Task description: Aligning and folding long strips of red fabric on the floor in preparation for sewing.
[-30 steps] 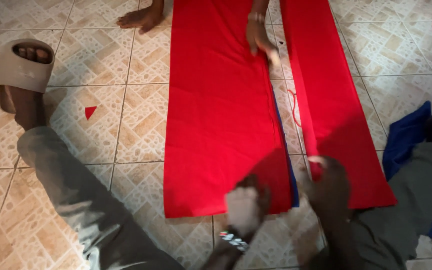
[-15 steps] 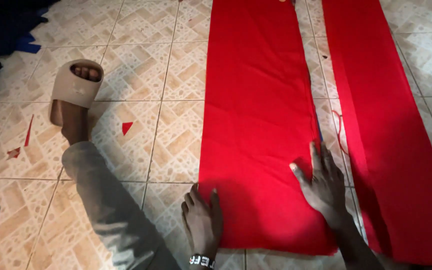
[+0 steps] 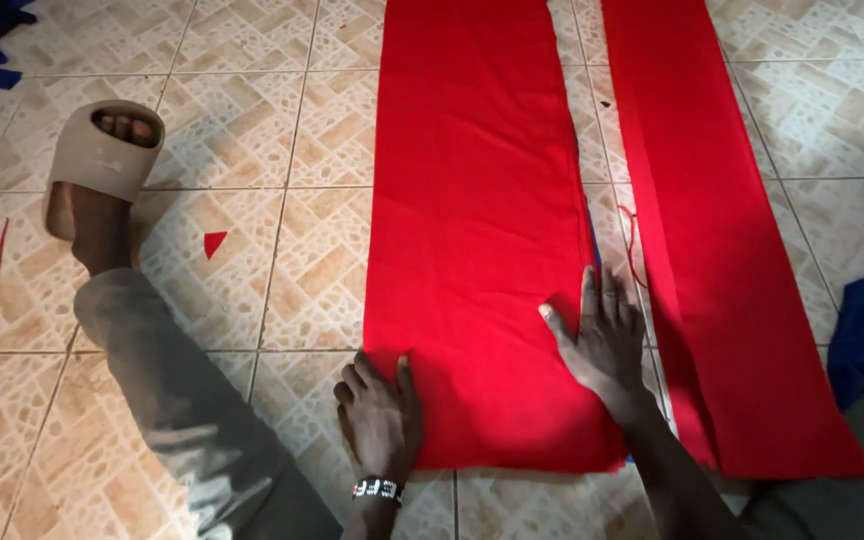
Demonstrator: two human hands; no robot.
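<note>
Hands (image 3: 382,415) press flat on red cloth (image 3: 477,200)

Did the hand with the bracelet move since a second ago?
Yes. The left hand slid left along the near end of the wide red cloth: it was near that end's right corner, and now it rests at the left corner.

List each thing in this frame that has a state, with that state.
left hand: flat, fingers together, pressing the wide red cloth's near left corner
right hand: flat, fingers spread, on the wide cloth's right edge
wide red cloth: spread flat on the tiled floor
narrow red strip: laid flat, apart from the wide cloth
beige slipper: worn on a foot
red scrap: loose on the floor
</note>
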